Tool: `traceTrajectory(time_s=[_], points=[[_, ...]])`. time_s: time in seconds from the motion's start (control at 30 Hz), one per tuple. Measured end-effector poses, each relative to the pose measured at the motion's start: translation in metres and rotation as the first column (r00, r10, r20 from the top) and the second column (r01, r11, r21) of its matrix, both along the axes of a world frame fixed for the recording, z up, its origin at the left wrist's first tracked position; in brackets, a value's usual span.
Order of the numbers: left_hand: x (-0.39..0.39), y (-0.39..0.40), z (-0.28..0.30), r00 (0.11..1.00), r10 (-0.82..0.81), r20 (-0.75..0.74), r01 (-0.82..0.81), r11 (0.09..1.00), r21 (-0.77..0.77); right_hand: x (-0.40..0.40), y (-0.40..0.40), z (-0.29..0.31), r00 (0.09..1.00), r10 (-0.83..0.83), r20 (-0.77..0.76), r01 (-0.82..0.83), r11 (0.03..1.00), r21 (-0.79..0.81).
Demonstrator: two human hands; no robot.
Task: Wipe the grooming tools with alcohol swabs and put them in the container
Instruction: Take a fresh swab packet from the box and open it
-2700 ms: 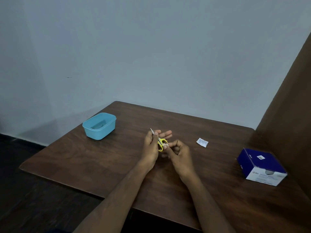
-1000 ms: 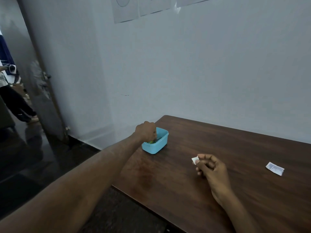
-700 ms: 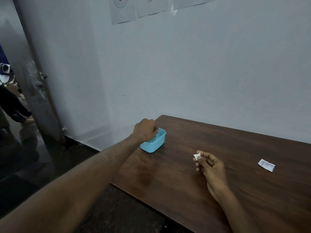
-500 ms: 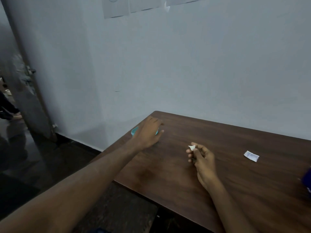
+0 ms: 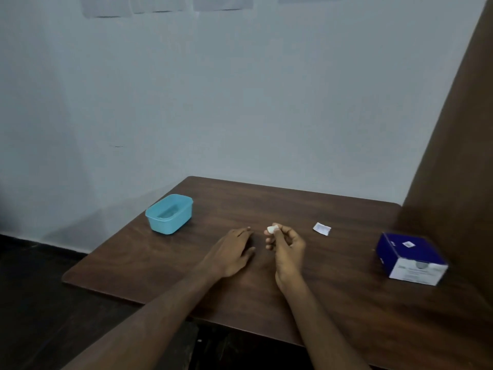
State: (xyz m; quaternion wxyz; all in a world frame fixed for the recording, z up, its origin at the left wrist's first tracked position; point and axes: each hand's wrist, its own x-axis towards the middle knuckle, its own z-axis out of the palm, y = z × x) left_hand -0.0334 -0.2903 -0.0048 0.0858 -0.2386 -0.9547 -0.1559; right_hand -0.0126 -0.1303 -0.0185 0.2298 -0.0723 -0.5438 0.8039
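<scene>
Head view showed the right hand (image 5: 286,245) pinching a small white alcohol swab (image 5: 271,229) above the table (image 5: 333,316), while the left hand (image 5: 231,251) lay flat and relaxed, holding nothing. Off to the left stood the blue container (image 5: 169,213); its contents could not be made out. A loose pinch might have dropped the swab, and it could have dried out. The torn sachet (image 5: 322,228) and the dark blue box (image 5: 410,259) carried print too small to read.

The dark wooden tabletop (image 5: 333,303) carries a light blue container (image 5: 169,213), a torn white wrapper (image 5: 322,228), a blue-and-white box (image 5: 410,259) and the flat left hand (image 5: 231,252).
</scene>
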Motion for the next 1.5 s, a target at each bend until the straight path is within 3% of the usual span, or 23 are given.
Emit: traceTrajectory(time_s=[0.17, 0.4, 0.57, 0.83, 1.03, 1.27, 1.5], points=[[-0.011, 0.044, -0.005, 1.0, -0.021, 0.022, 0.022, 1.0, -0.021, -0.002, 0.05, -0.002, 0.997, -0.07, 0.032, 0.058, 0.959, 0.276], [-0.032, 0.096, -0.003, 0.996, 0.047, 0.077, -0.047, 0.999, -0.011, -0.015, 0.128, 0.004, 0.966, -0.235, 0.108, 0.158, 0.868, 0.47], [-0.057, 0.125, 0.004, 0.989, 0.136, 0.052, -0.137, 0.991, 0.008, -0.033, 0.161, 0.013, 0.87, -0.489, 0.068, 0.329, 0.677, 0.658], [-0.091, 0.17, -0.01, 0.982, 0.179, -0.052, -0.178, 0.984, 0.021, -0.065, 0.19, -0.002, 0.854, -0.511, 0.098, 0.352, 0.706, 0.615], [-0.096, 0.19, -0.015, 0.972, -0.142, -0.188, 0.153, 0.987, 0.043, -0.077, 0.201, -0.009, 0.852, -0.497, 0.163, 0.351, 0.774, 0.528], [-0.097, 0.194, -0.02, 0.967, -0.224, -0.12, 0.229, 0.973, 0.028, -0.08, 0.195, -0.012, 0.868, -0.472, 0.156, 0.316, 0.767, 0.559], [-0.099, 0.191, -0.021, 0.973, -0.217, -0.075, 0.224, 0.968, 0.109, -0.072, 0.194, -0.007, 0.892, -0.435, 0.123, 0.31, 0.786, 0.535]])
